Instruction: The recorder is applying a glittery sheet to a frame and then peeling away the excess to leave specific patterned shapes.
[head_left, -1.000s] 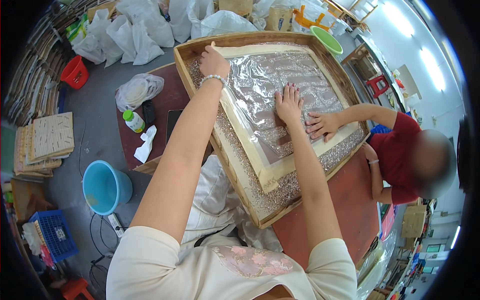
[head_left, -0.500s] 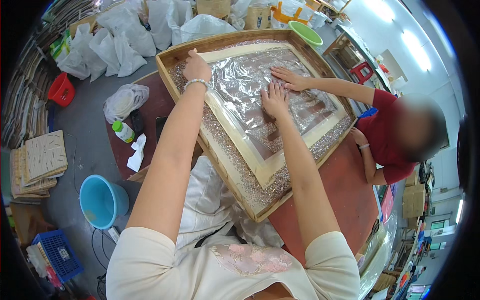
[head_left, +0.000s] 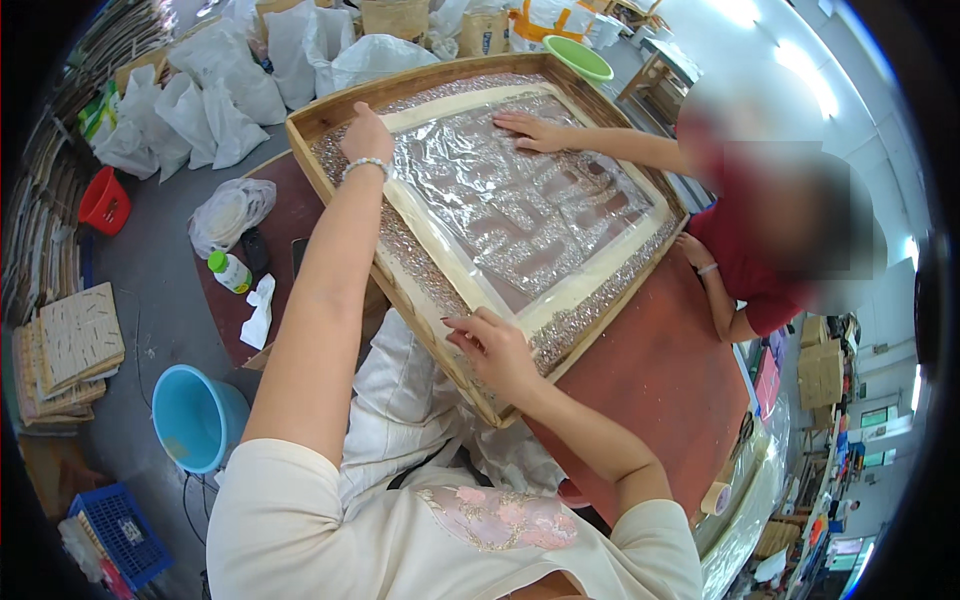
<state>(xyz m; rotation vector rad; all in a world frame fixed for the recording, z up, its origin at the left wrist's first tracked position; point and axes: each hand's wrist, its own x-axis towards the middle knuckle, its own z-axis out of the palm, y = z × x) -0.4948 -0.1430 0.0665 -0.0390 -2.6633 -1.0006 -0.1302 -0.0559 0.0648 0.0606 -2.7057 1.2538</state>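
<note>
A shallow wooden tray [head_left: 301,150] holds glittering, pebble-like bits [head_left: 555,345]. Inside it, clear plastic film [head_left: 450,150] covers a patterned panel bordered by cream strips [head_left: 590,290]. My left hand [head_left: 366,137], with a beaded bracelet at the wrist, is closed at the far left corner of the border; what its fingers grip is hidden. Above the tray's near corner, my right hand [head_left: 492,350] has loosely bent fingers, slightly apart, with nothing visible in them. A co-worker's hand [head_left: 535,130] lies flat on the film; their other hand [head_left: 695,252] is by the tray's right edge.
The tray rests over a reddish-brown table [head_left: 650,380]. At left are a green-capped bottle [head_left: 230,270], crumpled white paper [head_left: 258,310], a blue bucket [head_left: 200,420] and a red bucket [head_left: 105,203]. White sacks [head_left: 225,85] line the back. A tape roll [head_left: 716,498] sits at right.
My right hand has lifted off the film and come back toward the near corner. The co-worker's hand has shifted left and farther across the film. My left hand stays at its corner.
</note>
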